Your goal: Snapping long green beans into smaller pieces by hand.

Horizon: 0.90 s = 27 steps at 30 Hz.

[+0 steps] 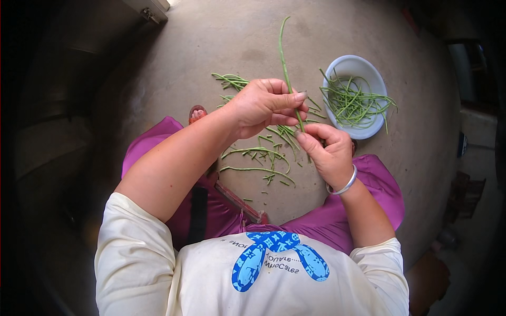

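A long green bean (283, 55) stands nearly upright in the picture, its far end curving up past my hands. My left hand (257, 106) grips it between thumb and fingers around its lower part. Just below, my right hand (330, 152), with a silver bangle on its wrist, pinches the bean's near end between thumb and forefinger. More long beans (233, 81) lie on the floor, partly hidden behind my left hand. Nearer to me are short bean pieces (270, 177) and a few long curved beans (257, 170). To the right, a pale blue plastic basin (352, 65) holds a tangle of long beans (354, 102).
Bare concrete floor (221, 43) surrounds the beans. Some beans hang over the basin's rim. Between my knees shows a reddish wooden edge (237, 199), perhaps of a stool. One sandalled foot (196, 113) is left of the beans. Dark wooden furniture (466, 193) stands far right.
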Available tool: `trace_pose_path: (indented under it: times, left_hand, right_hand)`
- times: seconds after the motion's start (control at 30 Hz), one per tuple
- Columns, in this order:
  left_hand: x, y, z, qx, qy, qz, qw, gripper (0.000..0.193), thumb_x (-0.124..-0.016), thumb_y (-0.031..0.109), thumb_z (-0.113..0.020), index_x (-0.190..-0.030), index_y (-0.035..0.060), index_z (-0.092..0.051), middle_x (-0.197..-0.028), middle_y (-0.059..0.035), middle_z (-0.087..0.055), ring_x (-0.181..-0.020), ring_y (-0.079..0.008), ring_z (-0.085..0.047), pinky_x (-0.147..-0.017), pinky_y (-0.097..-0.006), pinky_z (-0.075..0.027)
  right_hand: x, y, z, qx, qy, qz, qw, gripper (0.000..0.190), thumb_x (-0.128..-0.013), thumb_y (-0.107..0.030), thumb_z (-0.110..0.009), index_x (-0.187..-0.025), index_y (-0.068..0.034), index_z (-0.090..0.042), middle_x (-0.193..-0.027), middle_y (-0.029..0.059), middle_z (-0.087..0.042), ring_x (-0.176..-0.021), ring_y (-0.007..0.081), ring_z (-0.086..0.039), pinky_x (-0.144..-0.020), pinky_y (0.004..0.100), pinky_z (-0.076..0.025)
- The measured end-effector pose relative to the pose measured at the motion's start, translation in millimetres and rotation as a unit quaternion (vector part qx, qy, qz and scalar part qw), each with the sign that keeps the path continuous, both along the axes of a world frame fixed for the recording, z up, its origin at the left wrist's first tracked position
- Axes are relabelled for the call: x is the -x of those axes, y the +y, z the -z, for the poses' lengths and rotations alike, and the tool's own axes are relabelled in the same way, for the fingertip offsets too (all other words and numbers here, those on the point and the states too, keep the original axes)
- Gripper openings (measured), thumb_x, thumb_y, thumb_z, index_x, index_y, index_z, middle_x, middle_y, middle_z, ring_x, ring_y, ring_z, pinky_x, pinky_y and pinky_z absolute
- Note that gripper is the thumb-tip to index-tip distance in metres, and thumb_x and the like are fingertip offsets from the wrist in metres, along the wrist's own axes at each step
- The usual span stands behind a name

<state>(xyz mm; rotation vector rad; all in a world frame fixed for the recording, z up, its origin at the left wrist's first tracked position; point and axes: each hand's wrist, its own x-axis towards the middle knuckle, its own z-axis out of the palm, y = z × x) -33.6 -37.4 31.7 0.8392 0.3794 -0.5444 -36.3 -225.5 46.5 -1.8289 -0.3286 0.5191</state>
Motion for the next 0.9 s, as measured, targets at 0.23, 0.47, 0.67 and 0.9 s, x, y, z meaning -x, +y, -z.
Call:
trace_pose_path:
  times: [0.23,0.47,0.67,0.9]
  left_hand:
    - [-4,7,3,-0.019,0.022,-0.021,0.999,0.016,-0.085,0.018,-0.060,-0.092,0.0035,-0.060,-0.078,-0.0015,-0.062,-0.067,-0.0076,-0.059,-0.063,-0.0211,-0.051]
    - [0,1,3,-0.007,-0.002,0.002,1.000,0.016,-0.085,0.017,-0.060,-0.091,0.0027,-0.062,-0.077,-0.0014,-0.062,-0.065,-0.0073,-0.058,-0.063,-0.0204,-0.051]
    - [1,0,1,-0.012,-0.008,0.030,0.999,0.016,-0.084,0.017,-0.061,-0.093,0.0033,-0.062,-0.079,-0.0025,-0.062,-0.067,-0.0085,-0.059,-0.065,-0.0217,-0.051]
    - [1,0,1,-0.009,0.009,0.024,1.000,0.017,-0.084,0.018,-0.061,-0.093,0.0031,-0.061,-0.080,-0.0039,-0.063,-0.068,-0.0089,-0.060,-0.065,-0.0222,-0.052]
  right_hand:
    - [-5,-2,-5,0.045,-0.139,-0.035,0.989,0.013,-0.070,-0.007,-0.067,-0.075,0.003,-0.062,-0.056,0.0066,-0.052,-0.048,0.0106,-0.045,-0.046,0.0244,-0.035]
    - [-7,-2,-12,0.082,-0.108,-0.061,0.989,0.017,-0.067,-0.011,-0.071,-0.074,0.001,-0.062,-0.054,0.0058,-0.048,-0.046,0.0125,-0.042,-0.044,0.0275,-0.033]
    - [-6,-1,-13,0.087,-0.187,-0.076,0.976,0.010,-0.068,-0.006,-0.069,-0.071,0.000,-0.061,-0.055,0.0087,-0.049,-0.048,0.0187,-0.047,-0.045,0.0299,-0.035]
    - [-8,-3,-15,0.079,-0.229,-0.089,0.966,0.007,-0.069,-0.003,-0.066,-0.070,0.000,-0.060,-0.057,0.0106,-0.052,-0.049,0.0227,-0.049,-0.046,0.0313,-0.037]
